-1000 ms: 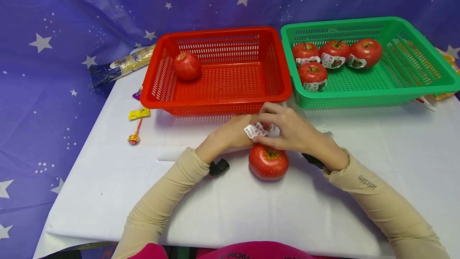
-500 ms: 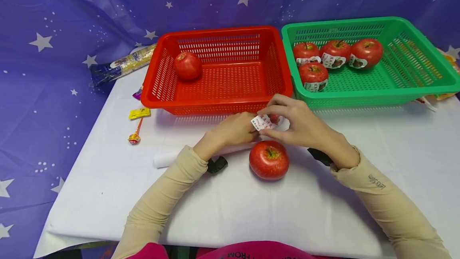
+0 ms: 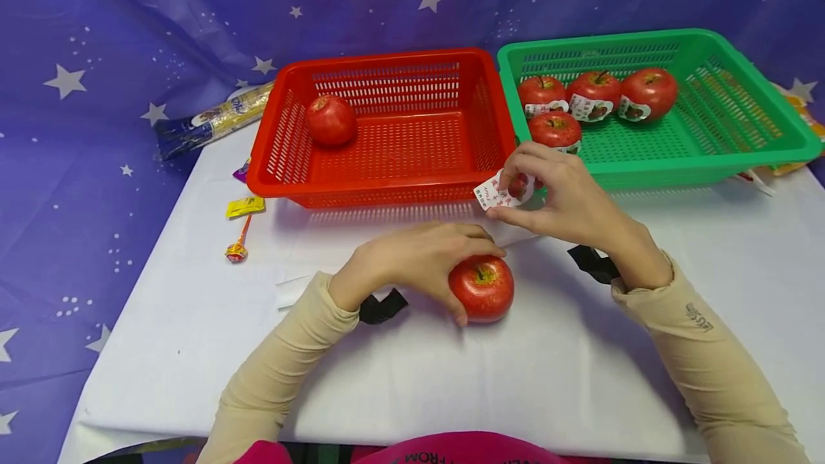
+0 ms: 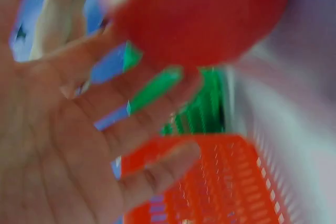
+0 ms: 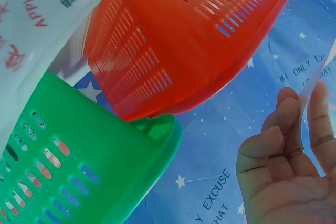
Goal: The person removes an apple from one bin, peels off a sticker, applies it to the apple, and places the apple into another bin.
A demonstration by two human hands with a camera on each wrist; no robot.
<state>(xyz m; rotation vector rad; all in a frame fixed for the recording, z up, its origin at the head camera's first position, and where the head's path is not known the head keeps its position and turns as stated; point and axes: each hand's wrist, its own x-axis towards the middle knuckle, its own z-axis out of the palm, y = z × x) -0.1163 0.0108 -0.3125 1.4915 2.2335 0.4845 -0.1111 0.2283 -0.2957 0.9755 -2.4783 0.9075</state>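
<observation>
A red apple (image 3: 485, 292) sits on the white tablecloth, in front of the red basket. My left hand (image 3: 425, 256) spans it, with the thumb along its near left side and fingertips curving over its far side. The left wrist view shows the apple (image 4: 205, 14) large and blurred, right at the fingertips; some fingers stretch past it. My right hand (image 3: 563, 195) pinches a white label sticker (image 3: 496, 195) with red print and an apple picture between thumb and fingers, raised near the red basket's front corner. In the right wrist view the sticker sheet (image 5: 31, 24) fills the upper left.
The red basket (image 3: 387, 181) holds one apple (image 3: 331, 121). Several labelled apples (image 3: 591, 95) stand in the green basket (image 3: 677, 163) at right. A lollipop (image 3: 236, 251), a yellow packet (image 3: 245, 207) and a long pasta bag (image 3: 219, 117) lie at left.
My left hand has left the sticker, dropped toward me and come round the apple. My right hand has moved right and slightly up with the sticker.
</observation>
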